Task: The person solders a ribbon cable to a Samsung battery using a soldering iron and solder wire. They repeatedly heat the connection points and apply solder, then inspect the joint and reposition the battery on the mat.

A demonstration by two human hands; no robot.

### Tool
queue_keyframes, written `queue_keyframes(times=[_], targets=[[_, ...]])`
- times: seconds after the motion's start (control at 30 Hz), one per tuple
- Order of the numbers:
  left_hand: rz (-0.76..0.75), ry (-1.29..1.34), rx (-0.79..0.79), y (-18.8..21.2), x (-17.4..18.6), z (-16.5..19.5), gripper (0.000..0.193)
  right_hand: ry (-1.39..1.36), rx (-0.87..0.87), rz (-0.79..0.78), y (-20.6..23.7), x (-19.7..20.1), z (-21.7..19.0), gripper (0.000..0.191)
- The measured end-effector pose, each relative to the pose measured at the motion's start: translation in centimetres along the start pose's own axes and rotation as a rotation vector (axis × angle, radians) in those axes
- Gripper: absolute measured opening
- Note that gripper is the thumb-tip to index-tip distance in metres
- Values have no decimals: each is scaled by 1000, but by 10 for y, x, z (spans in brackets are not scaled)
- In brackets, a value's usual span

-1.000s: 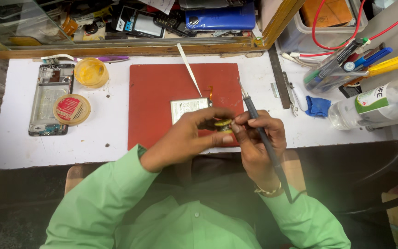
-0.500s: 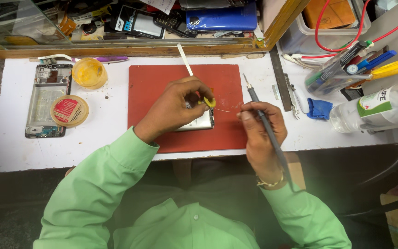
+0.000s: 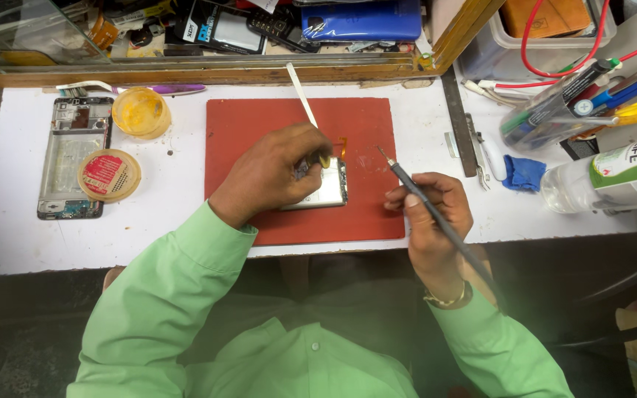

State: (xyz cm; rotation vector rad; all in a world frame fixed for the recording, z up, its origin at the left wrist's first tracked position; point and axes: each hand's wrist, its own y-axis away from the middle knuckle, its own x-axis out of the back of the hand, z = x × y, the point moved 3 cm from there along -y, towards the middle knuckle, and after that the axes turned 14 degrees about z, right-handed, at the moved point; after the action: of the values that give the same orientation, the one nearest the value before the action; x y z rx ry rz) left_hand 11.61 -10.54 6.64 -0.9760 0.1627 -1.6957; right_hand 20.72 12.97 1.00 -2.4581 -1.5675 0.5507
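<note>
My left hand (image 3: 278, 173) presses a flat silver battery-like part (image 3: 327, 190) down on a red work mat (image 3: 259, 121), and also grips a thin white stick (image 3: 302, 96) that points up and away. A small orange flex strip (image 3: 343, 146) sticks out beside the fingers. My right hand (image 3: 429, 214) holds a slim black tool like a soldering iron (image 3: 436, 217), its tip hovering over the mat just right of the part.
An opened phone frame (image 3: 68, 158), a round red-labelled tin (image 3: 108, 175) and a yellow pot (image 3: 141, 112) lie left of the mat. A blue cloth (image 3: 523, 173), metal ruler (image 3: 458, 121), clear bottle (image 3: 613, 180) and a tool holder (image 3: 554, 110) sit right. Phones crowd the shelf behind.
Both hands moved from the near edge up over the mat. The left hand set the part flat on the mat; the right hand drew the black tool away to the right.
</note>
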Motion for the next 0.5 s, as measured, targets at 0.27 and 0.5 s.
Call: queue_keyframes(times=[0.27,0.5], targets=[[13,-44,-69,2,-3,-5,23,314,143,-58,7,-5,-9,17],[7,-58,-85,2,-4,-4,20,276,157,-112,7,-6,-6,16]])
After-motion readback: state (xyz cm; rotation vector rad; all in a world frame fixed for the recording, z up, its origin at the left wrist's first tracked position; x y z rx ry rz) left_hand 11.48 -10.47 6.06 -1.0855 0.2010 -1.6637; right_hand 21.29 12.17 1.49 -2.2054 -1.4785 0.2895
